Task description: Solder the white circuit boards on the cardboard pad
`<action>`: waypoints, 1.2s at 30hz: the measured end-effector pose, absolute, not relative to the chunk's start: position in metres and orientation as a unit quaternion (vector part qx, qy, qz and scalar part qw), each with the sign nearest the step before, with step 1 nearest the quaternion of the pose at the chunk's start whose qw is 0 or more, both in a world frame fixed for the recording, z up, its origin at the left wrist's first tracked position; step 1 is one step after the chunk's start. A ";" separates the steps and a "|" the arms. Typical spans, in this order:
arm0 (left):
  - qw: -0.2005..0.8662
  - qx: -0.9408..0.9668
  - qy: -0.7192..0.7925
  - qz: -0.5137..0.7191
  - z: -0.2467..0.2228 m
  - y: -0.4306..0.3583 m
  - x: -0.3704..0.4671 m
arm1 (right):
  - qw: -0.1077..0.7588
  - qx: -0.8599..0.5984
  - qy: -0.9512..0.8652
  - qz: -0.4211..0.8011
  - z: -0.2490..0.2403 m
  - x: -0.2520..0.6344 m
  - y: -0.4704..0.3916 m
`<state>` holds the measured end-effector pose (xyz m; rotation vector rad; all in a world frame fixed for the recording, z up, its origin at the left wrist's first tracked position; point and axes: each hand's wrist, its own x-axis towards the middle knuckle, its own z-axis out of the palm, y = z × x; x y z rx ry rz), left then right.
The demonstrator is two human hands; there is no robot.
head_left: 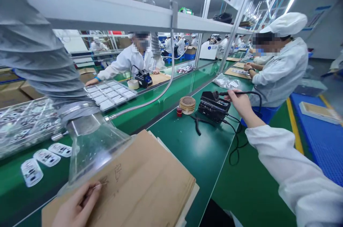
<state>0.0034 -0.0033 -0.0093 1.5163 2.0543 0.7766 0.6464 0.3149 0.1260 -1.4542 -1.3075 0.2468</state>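
My right hand [238, 103] is closed round the handle of a black soldering iron [223, 94], whose front end is at the stand on top of a black soldering station [213, 107]. At the lower left, my left hand [83, 202] pinches a thin strand of solder wire [103, 184] just above a stack of brown cardboard [144, 180] with pen marks on it. A clear fume hood [96, 148] on a grey hose hangs over the cardboard's left edge, near my left hand.
Rolls of tape [187, 104], a small red spool [179, 112] and black pliers [197, 127] lie beside the station. White boards [46, 157] lie at the left by a filled tray [29, 127]. Co-workers in white stand across the line and at the right. A metal shelf crosses overhead.
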 end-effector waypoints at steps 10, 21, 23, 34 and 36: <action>0.249 0.556 0.749 0.262 -0.022 -0.007 -0.003 | 0.384 -0.692 -0.610 -0.043 0.081 0.585 0.251; 0.251 0.579 0.736 0.245 0.012 -0.007 0.020 | 0.018 -0.715 -0.697 0.056 0.048 0.519 0.239; 0.246 0.584 0.735 0.243 0.015 -0.006 0.023 | -0.011 -0.708 -0.701 0.077 0.059 0.521 0.240; 0.250 0.586 0.739 0.219 0.010 -0.005 0.020 | 0.049 -0.676 -0.733 -0.061 0.130 0.524 0.251; 0.255 0.582 0.740 0.221 0.010 -0.005 0.019 | 0.022 -0.641 -0.762 -0.088 0.146 0.520 0.267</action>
